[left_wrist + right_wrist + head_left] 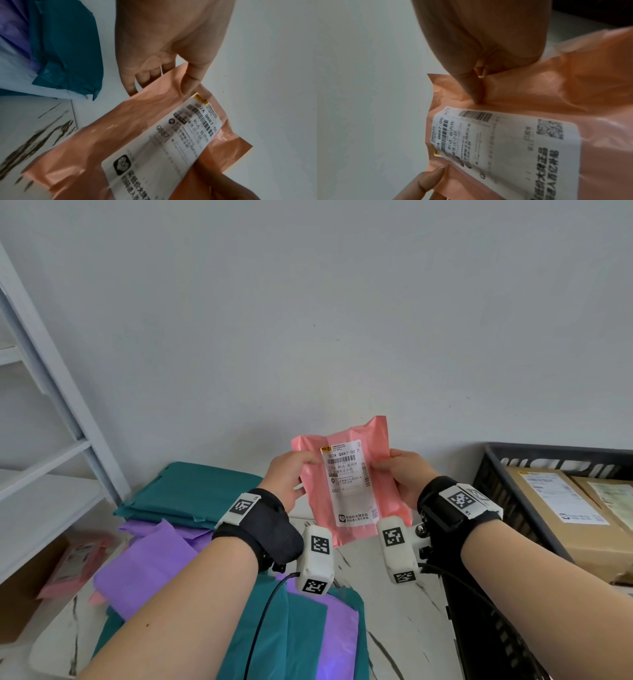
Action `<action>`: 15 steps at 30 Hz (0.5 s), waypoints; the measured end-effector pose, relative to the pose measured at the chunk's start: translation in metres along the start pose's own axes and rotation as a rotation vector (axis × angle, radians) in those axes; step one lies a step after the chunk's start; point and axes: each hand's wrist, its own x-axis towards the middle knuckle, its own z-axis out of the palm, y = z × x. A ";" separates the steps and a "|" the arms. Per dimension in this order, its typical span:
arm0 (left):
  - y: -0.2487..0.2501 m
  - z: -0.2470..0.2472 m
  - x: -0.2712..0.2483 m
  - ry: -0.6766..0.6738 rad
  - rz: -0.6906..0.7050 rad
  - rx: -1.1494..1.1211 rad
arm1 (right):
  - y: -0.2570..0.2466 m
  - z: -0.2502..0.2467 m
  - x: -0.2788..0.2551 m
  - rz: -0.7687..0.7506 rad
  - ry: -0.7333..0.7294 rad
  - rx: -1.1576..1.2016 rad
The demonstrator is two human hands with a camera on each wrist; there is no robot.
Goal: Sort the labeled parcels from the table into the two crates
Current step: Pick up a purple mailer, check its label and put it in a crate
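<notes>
A pink parcel (352, 477) with a white shipping label (349, 484) is held upright above the table, label facing me. My left hand (291, 474) pinches its left edge, thumb on the front. My right hand (404, 474) pinches its right edge the same way. In the left wrist view the left hand (171, 54) has its thumb on the pink parcel (120, 135) near the label's top corner. In the right wrist view the right hand (479, 47) presses its thumb into the pink parcel (556, 88) just above the label (513, 142).
Teal parcels (191, 491) and purple parcels (150, 563) are piled on the marble table (404, 628) at left and centre. A black crate (513, 508) at right holds brown cardboard parcels (565, 508). A white shelf (44, 457) stands at left, with a pink parcel (78, 559) in a cardboard box under it.
</notes>
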 end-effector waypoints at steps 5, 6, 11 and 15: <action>-0.002 -0.002 0.001 -0.002 0.014 -0.002 | 0.001 0.001 0.001 0.013 0.003 0.013; -0.003 -0.003 0.002 -0.003 0.017 -0.002 | 0.001 0.001 0.002 0.013 0.003 0.013; -0.003 -0.006 0.001 0.008 0.042 -0.039 | 0.001 0.004 0.004 0.011 0.018 0.019; -0.003 -0.010 0.002 0.031 0.068 -0.076 | 0.000 0.005 0.004 -0.011 0.054 0.000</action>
